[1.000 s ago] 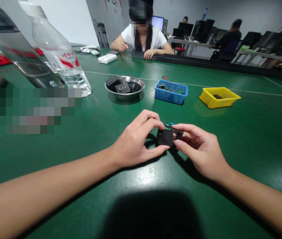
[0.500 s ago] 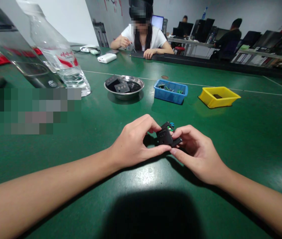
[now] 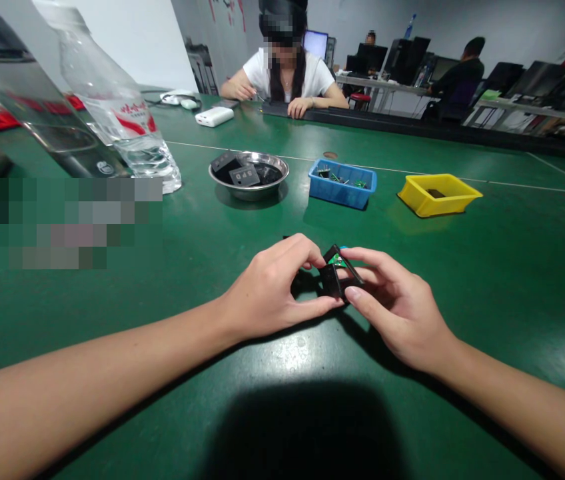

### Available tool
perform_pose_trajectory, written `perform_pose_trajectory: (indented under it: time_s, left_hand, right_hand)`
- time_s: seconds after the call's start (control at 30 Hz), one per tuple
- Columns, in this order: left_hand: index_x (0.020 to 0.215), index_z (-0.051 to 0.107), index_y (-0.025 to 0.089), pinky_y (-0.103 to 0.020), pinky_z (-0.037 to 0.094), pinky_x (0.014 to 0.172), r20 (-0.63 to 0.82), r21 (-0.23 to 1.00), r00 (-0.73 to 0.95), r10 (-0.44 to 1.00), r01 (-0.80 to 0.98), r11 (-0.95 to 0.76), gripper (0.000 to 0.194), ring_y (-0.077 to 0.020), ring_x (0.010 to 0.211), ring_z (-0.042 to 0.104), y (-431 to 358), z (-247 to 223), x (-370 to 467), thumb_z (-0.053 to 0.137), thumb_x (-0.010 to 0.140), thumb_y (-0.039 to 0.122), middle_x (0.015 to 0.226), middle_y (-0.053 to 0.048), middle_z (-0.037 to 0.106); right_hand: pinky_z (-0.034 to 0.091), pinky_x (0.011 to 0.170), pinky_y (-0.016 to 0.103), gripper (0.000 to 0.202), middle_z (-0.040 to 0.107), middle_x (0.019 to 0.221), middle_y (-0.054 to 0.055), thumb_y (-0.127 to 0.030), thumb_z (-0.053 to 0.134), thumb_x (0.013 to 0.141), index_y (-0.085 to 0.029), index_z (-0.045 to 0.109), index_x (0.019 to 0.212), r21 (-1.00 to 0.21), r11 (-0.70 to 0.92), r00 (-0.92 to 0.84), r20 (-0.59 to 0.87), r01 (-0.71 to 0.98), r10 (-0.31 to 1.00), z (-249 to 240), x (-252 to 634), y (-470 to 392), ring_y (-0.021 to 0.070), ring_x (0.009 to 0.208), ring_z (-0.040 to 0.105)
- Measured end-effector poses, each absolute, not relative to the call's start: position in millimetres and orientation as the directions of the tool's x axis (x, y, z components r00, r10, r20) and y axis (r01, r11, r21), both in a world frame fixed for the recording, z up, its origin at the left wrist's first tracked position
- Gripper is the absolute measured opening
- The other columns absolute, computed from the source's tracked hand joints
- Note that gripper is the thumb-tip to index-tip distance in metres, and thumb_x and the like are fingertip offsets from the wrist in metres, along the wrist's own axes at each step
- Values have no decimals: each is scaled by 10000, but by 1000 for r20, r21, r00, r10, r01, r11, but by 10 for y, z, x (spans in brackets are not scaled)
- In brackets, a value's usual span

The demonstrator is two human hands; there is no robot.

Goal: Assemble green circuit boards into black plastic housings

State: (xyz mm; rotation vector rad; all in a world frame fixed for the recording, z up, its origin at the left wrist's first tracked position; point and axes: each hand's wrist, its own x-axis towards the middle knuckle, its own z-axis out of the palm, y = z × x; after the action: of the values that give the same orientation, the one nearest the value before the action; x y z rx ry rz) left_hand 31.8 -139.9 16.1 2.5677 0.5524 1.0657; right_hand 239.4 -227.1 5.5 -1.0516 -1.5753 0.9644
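Note:
Between my hands is a small black plastic housing (image 3: 331, 281) with a green circuit board (image 3: 337, 261) showing in its opening. My left hand (image 3: 272, 287) pinches the housing from the left, thumb along its lower edge and index finger on top. My right hand (image 3: 397, 303) grips its right side, the thumb at the lower corner and the fingers behind a slanted black edge. A bit of blue wire shows at the top, mostly hidden by the right fingers. Another dark piece peeks out behind my left knuckles; its kind is unclear.
Beyond my hands stand a metal bowl (image 3: 247, 193) of black plates, a blue bin (image 3: 342, 193) of small circuit boards and a yellow bin (image 3: 437, 203) with a dark piece. Two bottles, one a water bottle (image 3: 127, 127), stand left. A person (image 3: 287, 80) sits across the green table (image 3: 162, 400).
The black housing has turned in my hands, so its flat printed face no longer faces me. My right index finger has stretched over its top. The person's hand opposite has lowered slightly.

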Motion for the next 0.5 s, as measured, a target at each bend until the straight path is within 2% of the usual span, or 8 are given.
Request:
perform_pose_trajectory:
  time_s: [0.1, 0.23, 0.33, 0.5]
  left_hand:
    - [947, 582, 157, -223, 478, 707, 596, 434, 652, 468, 228, -871, 291, -125, 788, 609, -1398, 161, 318, 825, 840, 278, 886, -4, 635]
    - [933, 587, 156, -205, 471, 670, 599, 461, 631, 493, 232, -857, 308, -105, 733, 594, -1397, 168, 322, 842, 821, 288, 848, 18, 629]
    - [939, 601, 151, -198, 475, 672, 609, 474, 612, 505, 229, -850, 326, -98, 721, 599, -1400, 169, 324, 856, 812, 309, 840, 25, 645]
    - [944, 620, 149, -201, 479, 669, 607, 490, 600, 522, 234, -840, 353, -100, 710, 610, -1401, 160, 320, 877, 800, 344, 835, 24, 665]
  right_hand:
    - [601, 952, 311, 386, 785, 1172, 46, -242, 665, 1001, -264, 617, 1383, -902, 337, -138, 310, 269, 941, 64, 2409, -2270, 181, 1069, 758]
    - [602, 917, 302, 377, 746, 1211, 42, -257, 675, 996, -299, 672, 1371, -863, 378, -129, 356, 336, 926, 62, 2426, -2254, 176, 1057, 728]
    - [607, 915, 289, 365, 682, 1223, 36, -247, 676, 995, -336, 697, 1349, -895, 378, -130, 356, 237, 925, 66, 2416, -2236, 164, 1071, 705]
    - [591, 1008, 288, 347, 615, 1324, 35, -197, 720, 959, -347, 744, 1271, -941, 335, -140, 327, 38, 935, 92, 2381, -2224, 162, 1161, 690]
